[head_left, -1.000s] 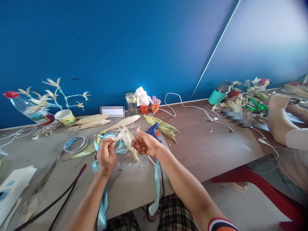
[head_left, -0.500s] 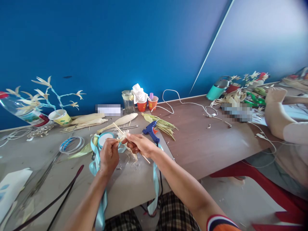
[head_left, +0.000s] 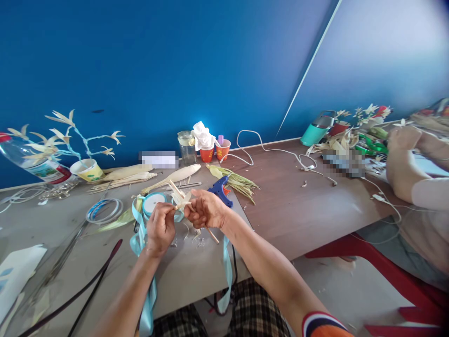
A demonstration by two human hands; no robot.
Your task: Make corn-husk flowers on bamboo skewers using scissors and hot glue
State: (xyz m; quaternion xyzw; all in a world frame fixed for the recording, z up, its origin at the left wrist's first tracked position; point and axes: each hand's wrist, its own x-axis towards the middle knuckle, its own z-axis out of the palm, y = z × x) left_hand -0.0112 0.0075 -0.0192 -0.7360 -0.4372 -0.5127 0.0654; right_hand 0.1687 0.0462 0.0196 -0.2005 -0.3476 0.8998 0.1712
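My left hand (head_left: 160, 229) pinches the lower tip of a pale corn husk piece (head_left: 183, 199) between thumb and fingers. On its other side my right hand (head_left: 206, 210) curls its fingers around the same husk, thumb raised on top. A thin stick (head_left: 212, 235) pokes out below my right hand; its upper part is hidden by the fingers. Just behind my left hand lies a roll of light blue ribbon (head_left: 154, 202), its loose tail (head_left: 139, 234) hanging off the table's front. The blue glue gun (head_left: 221, 191) rests beyond my right hand.
Dried husks (head_left: 182, 178) and green-tinged husks (head_left: 235, 182) lie at the back, near red paper cups (head_left: 223, 150) and a glass jar (head_left: 188, 149). Husk flowers stand in a yellow cup (head_left: 87, 171) at left. Another person's arm (head_left: 403, 164) is at the right, beside a teal flask (head_left: 317, 128).
My right hand has turned, its thumb and index finger lifting off the top of the husk. The husk piece now spreads more visibly between both hands. My left hand has barely shifted.
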